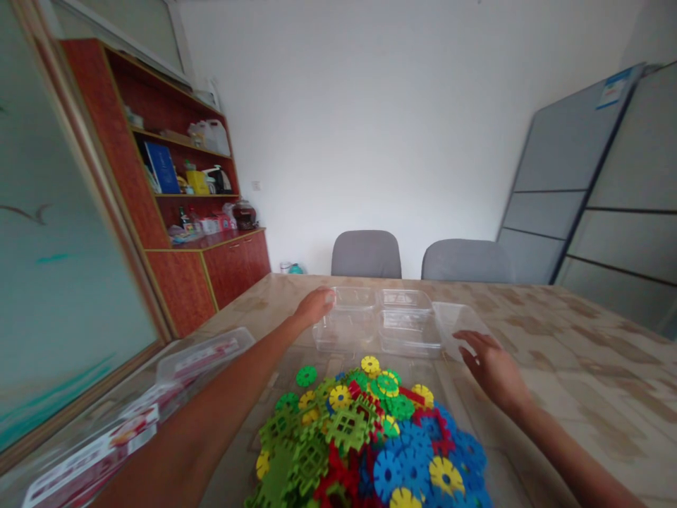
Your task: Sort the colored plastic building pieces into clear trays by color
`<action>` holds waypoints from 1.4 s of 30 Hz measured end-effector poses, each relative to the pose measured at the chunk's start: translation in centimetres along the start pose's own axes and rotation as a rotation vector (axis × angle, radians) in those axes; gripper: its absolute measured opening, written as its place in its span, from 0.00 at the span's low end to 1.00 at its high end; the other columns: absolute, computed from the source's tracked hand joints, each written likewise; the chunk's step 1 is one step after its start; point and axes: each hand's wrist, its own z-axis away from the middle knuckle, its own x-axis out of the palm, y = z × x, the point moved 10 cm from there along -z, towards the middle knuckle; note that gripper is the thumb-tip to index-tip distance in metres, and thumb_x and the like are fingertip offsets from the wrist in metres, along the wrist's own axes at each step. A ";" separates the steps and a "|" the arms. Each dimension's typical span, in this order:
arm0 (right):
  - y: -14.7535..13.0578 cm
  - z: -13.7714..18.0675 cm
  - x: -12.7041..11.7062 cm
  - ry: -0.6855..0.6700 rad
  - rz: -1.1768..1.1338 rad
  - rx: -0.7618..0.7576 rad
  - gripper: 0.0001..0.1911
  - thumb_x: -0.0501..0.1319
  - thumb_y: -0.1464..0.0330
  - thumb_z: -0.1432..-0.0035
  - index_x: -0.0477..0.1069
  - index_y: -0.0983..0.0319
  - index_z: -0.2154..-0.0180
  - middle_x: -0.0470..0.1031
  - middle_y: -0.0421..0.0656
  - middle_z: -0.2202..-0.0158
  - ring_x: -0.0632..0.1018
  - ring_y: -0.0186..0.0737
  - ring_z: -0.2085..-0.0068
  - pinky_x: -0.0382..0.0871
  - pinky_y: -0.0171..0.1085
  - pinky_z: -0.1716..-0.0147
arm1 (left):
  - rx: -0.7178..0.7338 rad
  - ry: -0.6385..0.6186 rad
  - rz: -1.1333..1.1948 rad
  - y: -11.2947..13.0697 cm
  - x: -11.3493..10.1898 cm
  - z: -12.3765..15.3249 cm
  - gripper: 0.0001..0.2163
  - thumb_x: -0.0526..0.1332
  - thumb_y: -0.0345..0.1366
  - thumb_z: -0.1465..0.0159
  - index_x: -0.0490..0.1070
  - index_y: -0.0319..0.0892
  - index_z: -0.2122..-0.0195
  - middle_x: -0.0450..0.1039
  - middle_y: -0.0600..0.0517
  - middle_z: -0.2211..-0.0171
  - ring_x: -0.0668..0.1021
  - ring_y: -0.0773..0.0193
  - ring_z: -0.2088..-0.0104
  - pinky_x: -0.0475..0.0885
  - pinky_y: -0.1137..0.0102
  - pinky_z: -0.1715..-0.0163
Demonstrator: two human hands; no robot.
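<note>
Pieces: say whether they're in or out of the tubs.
Out: the pieces lie heaped on the table, nearer than the tubs.

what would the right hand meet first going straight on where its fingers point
Probably the rightmost clear container; the right hand overlaps it in view, though whether they touch is unclear.

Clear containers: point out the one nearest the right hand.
The rightmost clear container, partly hidden by the right hand; the others sit farther left.
</note>
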 end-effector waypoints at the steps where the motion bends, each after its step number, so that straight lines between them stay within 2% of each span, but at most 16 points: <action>1: 0.0 0.0 -0.4 0.012 0.015 0.014 0.19 0.48 0.67 0.38 0.75 0.64 0.56 0.78 0.53 0.54 0.77 0.53 0.55 0.75 0.48 0.58 | -0.033 0.051 0.036 -0.4 -0.3 0.3 0.12 0.58 0.37 0.32 0.68 0.42 0.49 0.69 0.45 0.48 0.75 0.57 0.54 0.73 0.58 0.55; 4: -0.1 0.1 -1.8 0.044 0.049 0.045 0.20 0.47 0.65 0.37 0.74 0.65 0.56 0.76 0.55 0.52 0.76 0.56 0.53 0.74 0.51 0.58 | -0.165 0.196 0.134 -2.1 -0.5 2.2 0.13 0.59 0.37 0.32 0.67 0.40 0.48 0.68 0.45 0.48 0.75 0.56 0.54 0.73 0.57 0.56; 7: -0.9 0.3 -2.5 0.056 -0.021 0.048 0.19 0.47 0.65 0.36 0.74 0.63 0.57 0.78 0.52 0.55 0.78 0.51 0.55 0.74 0.47 0.57 | -0.292 0.271 0.230 -3.7 0.6 4.3 0.14 0.59 0.37 0.32 0.67 0.39 0.47 0.69 0.45 0.49 0.75 0.56 0.55 0.74 0.57 0.57; 14: -3.0 0.7 -2.7 0.038 -0.216 0.050 0.17 0.48 0.66 0.37 0.74 0.62 0.58 0.80 0.49 0.59 0.81 0.47 0.60 0.76 0.43 0.61 | -0.391 0.310 0.397 -3.7 2.5 5.3 0.14 0.59 0.37 0.32 0.67 0.39 0.47 0.69 0.45 0.49 0.75 0.56 0.54 0.74 0.57 0.57; 17: -3.9 0.6 -2.6 -0.022 -0.324 0.053 0.17 0.49 0.64 0.36 0.74 0.61 0.58 0.80 0.48 0.59 0.81 0.44 0.65 0.77 0.40 0.65 | -0.404 0.302 0.430 -3.3 2.7 5.5 0.14 0.59 0.37 0.32 0.67 0.39 0.47 0.69 0.45 0.50 0.76 0.56 0.55 0.74 0.57 0.57; 20: -4.4 1.7 -2.1 -0.101 -0.419 0.081 0.18 0.50 0.61 0.36 0.75 0.60 0.57 0.80 0.48 0.58 0.81 0.44 0.65 0.78 0.40 0.66 | -0.407 0.313 0.436 -3.1 1.9 5.9 0.14 0.59 0.37 0.32 0.67 0.39 0.47 0.69 0.45 0.49 0.76 0.56 0.55 0.74 0.57 0.57; 25: -4.7 7.2 -1.3 -0.158 -0.371 0.119 0.22 0.51 0.56 0.36 0.70 0.59 0.47 0.75 0.49 0.47 0.76 0.50 0.48 0.74 0.47 0.51 | -0.335 0.320 0.440 -2.1 -1.5 7.9 0.15 0.60 0.38 0.33 0.66 0.39 0.46 0.67 0.45 0.47 0.74 0.53 0.52 0.72 0.54 0.54; 28: -6.5 10.1 -0.5 -0.197 -0.332 0.090 0.23 0.53 0.57 0.36 0.65 0.58 0.42 0.72 0.48 0.44 0.75 0.48 0.46 0.73 0.46 0.49 | -0.253 0.204 0.466 -0.2 -2.8 10.5 0.16 0.59 0.38 0.33 0.65 0.40 0.45 0.66 0.44 0.44 0.72 0.52 0.47 0.69 0.53 0.50; 30: -8.6 10.5 0.0 -0.194 -0.353 0.048 0.24 0.53 0.58 0.35 0.62 0.58 0.40 0.70 0.48 0.43 0.73 0.47 0.44 0.71 0.47 0.48 | -0.198 0.049 0.481 1.8 -3.0 12.8 0.16 0.61 0.39 0.35 0.68 0.42 0.47 0.71 0.46 0.47 0.71 0.51 0.45 0.69 0.58 0.48; 32: -10.4 9.7 0.8 -0.173 -0.388 0.043 0.24 0.51 0.59 0.35 0.61 0.58 0.40 0.69 0.49 0.42 0.71 0.46 0.43 0.69 0.49 0.46 | -0.138 -0.145 0.475 4.2 -3.0 15.4 0.16 0.64 0.43 0.39 0.73 0.44 0.51 0.75 0.48 0.50 0.73 0.49 0.46 0.70 0.60 0.49; 33: -11.1 9.0 1.3 -0.169 -0.408 0.049 0.24 0.50 0.59 0.34 0.61 0.59 0.40 0.69 0.49 0.42 0.71 0.46 0.42 0.68 0.49 0.45 | -0.093 -0.266 0.452 5.6 -2.9 16.9 0.17 0.65 0.44 0.40 0.74 0.46 0.51 0.73 0.49 0.48 0.73 0.49 0.46 0.70 0.60 0.49; 34: -11.5 8.1 1.9 -0.166 -0.429 0.061 0.23 0.49 0.59 0.34 0.61 0.60 0.40 0.69 0.50 0.42 0.71 0.46 0.42 0.68 0.50 0.45 | 0.012 -0.434 0.360 7.6 -2.4 18.6 0.18 0.62 0.45 0.38 0.71 0.50 0.47 0.66 0.51 0.41 0.69 0.50 0.42 0.67 0.59 0.45; 36: -12.0 6.4 2.3 -0.137 -0.447 0.084 0.23 0.48 0.60 0.33 0.63 0.61 0.41 0.70 0.51 0.44 0.71 0.47 0.43 0.68 0.51 0.45 | 0.134 -0.623 0.119 9.7 -2.3 21.7 0.23 0.62 0.46 0.37 0.64 0.55 0.41 0.53 0.53 0.34 0.60 0.50 0.36 0.57 0.55 0.40; 39: -12.9 4.9 0.0 -0.058 -0.419 0.022 0.22 0.50 0.60 0.34 0.63 0.60 0.42 0.69 0.51 0.44 0.71 0.50 0.43 0.69 0.53 0.46 | 0.204 -0.730 -0.112 11.4 -2.5 24.6 0.34 0.67 0.49 0.43 0.57 0.57 0.37 0.43 0.51 0.32 0.51 0.46 0.34 0.54 0.50 0.39; 40: -13.8 4.9 -1.3 -0.055 -0.412 -0.047 0.23 0.51 0.60 0.35 0.62 0.59 0.41 0.68 0.51 0.42 0.70 0.51 0.42 0.68 0.53 0.46 | 0.241 -0.739 -0.143 12.1 -2.4 25.3 0.37 0.68 0.49 0.45 0.56 0.57 0.36 0.41 0.51 0.31 0.50 0.45 0.34 0.54 0.50 0.40; 42: -16.9 6.1 -3.5 -0.144 -0.423 -0.243 0.27 0.54 0.60 0.36 0.56 0.56 0.37 0.67 0.48 0.40 0.69 0.50 0.41 0.69 0.51 0.46 | 0.330 -0.753 -0.156 13.4 -1.8 26.2 0.39 0.69 0.50 0.47 0.55 0.57 0.36 0.40 0.51 0.31 0.49 0.45 0.34 0.54 0.51 0.39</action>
